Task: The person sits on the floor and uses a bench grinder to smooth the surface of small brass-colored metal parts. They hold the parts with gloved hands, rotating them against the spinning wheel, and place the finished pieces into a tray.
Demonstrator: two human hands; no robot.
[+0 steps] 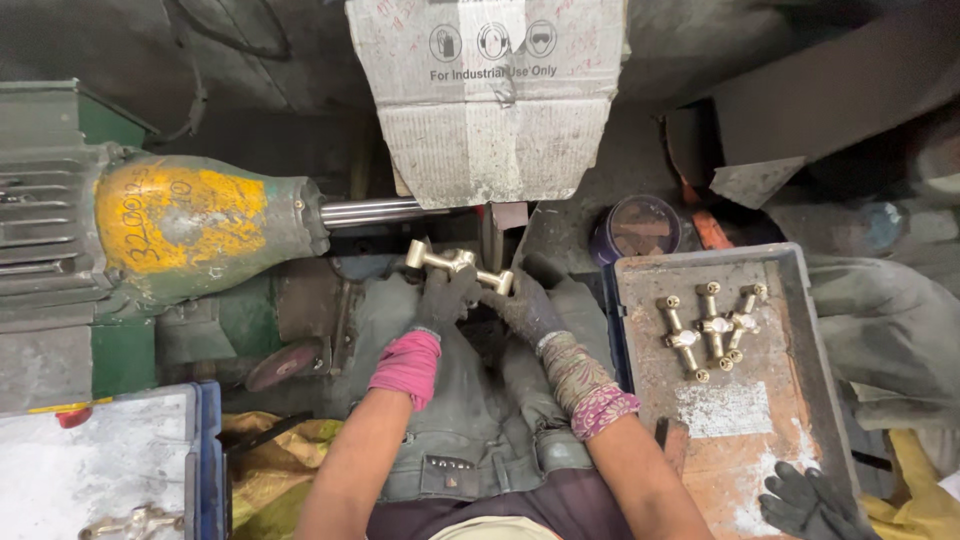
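A brass cross-shaped fitting (pixel 455 264) is gripped from both sides just below a grinding wheel (pixel 492 237). My left hand (pixel 443 299), in a dark dirty glove with a pink cuff, holds its left part. My right hand (pixel 524 305), gloved with a patterned cuff, holds its right end. The fitting lies almost level, close to the wheel's edge; whether they touch I cannot tell. The wheel sits on a steel shaft (pixel 370 212) coming out of a yellow and green motor (pixel 190 225). A cardboard hood (pixel 490 95) covers the wheel's upper part.
A rusty metal tray (pixel 745 420) at my right holds several brass fittings (pixel 708 330). A dark round tin (pixel 640 226) stands behind it. A blue-edged tray (pixel 110 465) at lower left holds one fitting (pixel 135 522). A spare glove (pixel 812 505) lies at lower right.
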